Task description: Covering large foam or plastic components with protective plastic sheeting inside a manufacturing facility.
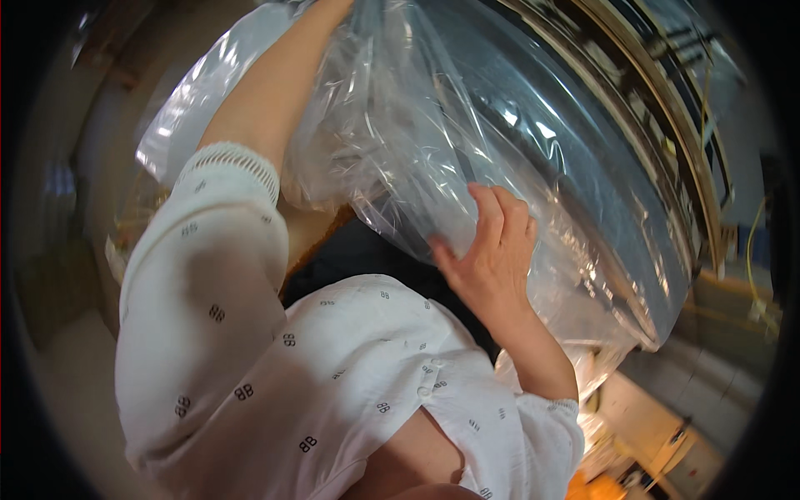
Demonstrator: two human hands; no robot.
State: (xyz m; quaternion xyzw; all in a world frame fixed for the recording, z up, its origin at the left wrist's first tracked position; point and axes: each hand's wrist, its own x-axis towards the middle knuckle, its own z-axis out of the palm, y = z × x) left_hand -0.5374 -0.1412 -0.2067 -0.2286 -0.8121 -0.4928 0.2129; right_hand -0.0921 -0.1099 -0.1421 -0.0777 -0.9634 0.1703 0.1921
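A large clear plastic sheet or bag (400,125) spreads in crinkled folds across the upper middle, bunched toward the top edge. My left arm reaches up beside it, and the hand lies beyond the top edge, so what it holds is hidden. My right hand (496,258) rests against the lower part of the plastic, thumb and fingers apart, with nothing gripped. Behind the film on the right lies a broad, smooth grey-blue surface (542,108), also with a shiny plastic layer over it.
Curved brown-edged boards or frames (667,100) stand along the upper right. A yellow cord (754,258) hangs at the far right. Near the lower right is a wooden surface (646,417) with small items, beside something bright orange (596,485).
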